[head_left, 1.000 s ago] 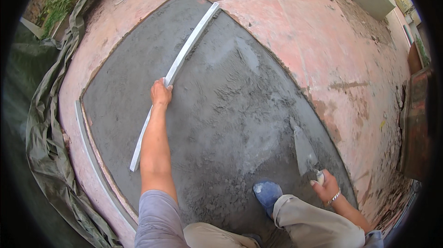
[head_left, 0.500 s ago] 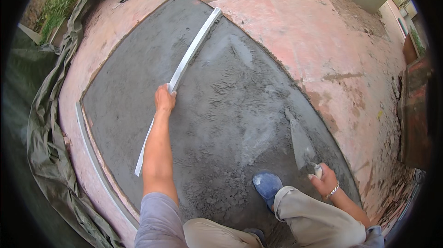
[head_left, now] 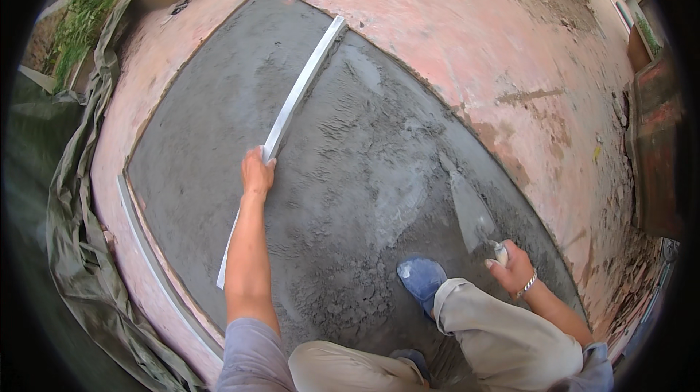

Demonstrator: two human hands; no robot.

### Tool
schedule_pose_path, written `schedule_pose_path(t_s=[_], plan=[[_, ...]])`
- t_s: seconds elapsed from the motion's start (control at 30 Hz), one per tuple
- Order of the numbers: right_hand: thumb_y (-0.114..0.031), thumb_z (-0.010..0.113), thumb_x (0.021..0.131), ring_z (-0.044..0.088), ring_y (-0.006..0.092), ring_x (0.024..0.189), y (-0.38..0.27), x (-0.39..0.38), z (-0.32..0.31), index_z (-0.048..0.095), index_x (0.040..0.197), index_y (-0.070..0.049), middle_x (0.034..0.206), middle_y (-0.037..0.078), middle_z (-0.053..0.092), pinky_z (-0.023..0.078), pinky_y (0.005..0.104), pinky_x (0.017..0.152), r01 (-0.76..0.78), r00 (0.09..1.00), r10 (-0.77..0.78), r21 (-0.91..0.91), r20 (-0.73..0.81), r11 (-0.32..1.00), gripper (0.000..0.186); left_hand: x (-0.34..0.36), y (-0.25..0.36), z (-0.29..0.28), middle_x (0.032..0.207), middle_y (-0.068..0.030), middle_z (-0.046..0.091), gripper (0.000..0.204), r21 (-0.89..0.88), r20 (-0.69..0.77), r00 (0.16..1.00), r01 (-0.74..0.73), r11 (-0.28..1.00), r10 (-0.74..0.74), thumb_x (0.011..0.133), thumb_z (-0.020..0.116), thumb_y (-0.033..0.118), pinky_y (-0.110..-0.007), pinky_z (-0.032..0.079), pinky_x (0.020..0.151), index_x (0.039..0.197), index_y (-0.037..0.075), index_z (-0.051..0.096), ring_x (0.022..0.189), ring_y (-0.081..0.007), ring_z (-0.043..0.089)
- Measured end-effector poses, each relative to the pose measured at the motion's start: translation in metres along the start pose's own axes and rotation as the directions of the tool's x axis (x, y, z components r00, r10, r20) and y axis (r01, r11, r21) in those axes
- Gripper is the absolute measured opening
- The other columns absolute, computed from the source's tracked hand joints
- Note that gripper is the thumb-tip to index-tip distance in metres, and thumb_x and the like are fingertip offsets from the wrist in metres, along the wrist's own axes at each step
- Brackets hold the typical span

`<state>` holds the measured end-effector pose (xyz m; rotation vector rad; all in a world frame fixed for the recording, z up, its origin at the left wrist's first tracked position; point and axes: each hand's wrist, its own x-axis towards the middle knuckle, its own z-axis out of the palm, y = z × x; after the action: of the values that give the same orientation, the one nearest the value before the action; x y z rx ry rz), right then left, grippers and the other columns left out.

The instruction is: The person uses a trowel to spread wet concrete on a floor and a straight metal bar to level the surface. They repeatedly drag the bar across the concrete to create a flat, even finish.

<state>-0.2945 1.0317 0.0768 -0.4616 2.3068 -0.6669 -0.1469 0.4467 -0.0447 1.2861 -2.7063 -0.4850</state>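
Observation:
My left hand (head_left: 257, 171) is wrapped round a long pale metal straightedge (head_left: 302, 86), which lies slantwise across a patch of wet grey concrete (head_left: 204, 122). Its far end reaches close to the patch's far right edge, and its near end shows beside my left forearm. In my right hand (head_left: 512, 268) is the handle of a pointing trowel (head_left: 470, 210). The trowel's cement-smeared blade points away from me, low over or on the concrete; I cannot tell which. Left of the straightedge the surface looks smoother; to its right it is rougher and lumpy.
My blue slipper (head_left: 422, 280) stands on the concrete. Pinkish old paving (head_left: 467, 35) surrounds the patch. A second long strip (head_left: 164, 275) lies along the left edge, next to a crumpled dark green tarp (head_left: 80, 224). A rusty reddish box-like object (head_left: 656, 148) stands at the right.
The view has shifted slightly. Both hands keep their grips, and the straightedge and trowel stay in nearly the same places on the concrete.

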Motion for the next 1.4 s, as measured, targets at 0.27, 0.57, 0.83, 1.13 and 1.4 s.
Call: schedule_pose_path(t_s=[0.27,0.57,0.83,1.13,1.4], plan=[[-0.032,0.075,0.081,0.064,0.0333,0.067,0.0,0.001,0.0,0.057,0.095,-0.004,0.075,0.017,0.065,0.051,0.0419,0.066,-0.01,1.0,0.01,0.013,0.013,1.0,0.036,-0.029,0.006,0.001,0.112,-0.0231,0.063,0.045,0.005,0.016,0.999,-0.043,0.999,0.043,0.081,0.076,0.014,-0.048,0.048,0.093,0.122,-0.001,0.063,0.106,-0.0425,0.06],[-0.031,0.074,0.082,0.065,0.0328,0.067,-0.006,0.003,-0.001,0.058,0.097,-0.004,0.074,0.016,0.065,0.051,0.0416,0.065,-0.014,0.999,0.014,0.0,0.029,1.0,0.035,-0.052,0.011,0.002,0.114,-0.0212,0.062,0.046,-0.027,0.061,0.995,-0.079,0.996,0.081,0.081,0.076,0.01,-0.047,0.047,0.096,0.123,-0.001,0.062,0.109,-0.0407,0.058],[-0.032,0.074,0.082,0.065,0.0334,0.068,-0.002,0.005,0.002,0.057,0.096,-0.004,0.074,0.017,0.066,0.051,0.0423,0.065,-0.006,0.999,0.006,-0.023,0.033,1.0,0.036,-0.073,0.01,0.004,0.114,-0.0205,0.063,0.047,-0.04,0.046,0.989,-0.142,0.989,0.144,0.08,0.076,0.01,-0.047,0.047,0.095,0.123,-0.001,0.062,0.108,-0.0407,0.058],[-0.034,0.073,0.082,0.065,0.034,0.068,-0.001,0.01,0.003,0.056,0.096,-0.004,0.075,0.018,0.065,0.051,0.043,0.065,0.039,0.999,-0.039,-0.015,0.027,0.999,0.037,-0.11,0.016,0.003,0.113,-0.0212,0.063,0.047,-0.024,0.103,0.969,-0.223,0.974,0.224,0.079,0.076,0.008,-0.047,0.047,0.095,0.122,-0.003,0.061,0.107,-0.0416,0.058],[-0.036,0.073,0.083,0.065,0.0366,0.073,0.002,0.012,0.006,0.057,0.094,-0.004,0.08,0.019,0.066,0.051,0.0435,0.068,0.009,1.0,-0.01,0.014,0.017,1.0,0.038,-0.151,0.026,0.004,0.113,-0.0215,0.063,0.046,-0.059,0.163,0.925,-0.339,0.939,0.344,0.078,0.076,0.007,-0.047,0.046,0.093,0.121,-0.003,0.061,0.106,-0.0413,0.057]])
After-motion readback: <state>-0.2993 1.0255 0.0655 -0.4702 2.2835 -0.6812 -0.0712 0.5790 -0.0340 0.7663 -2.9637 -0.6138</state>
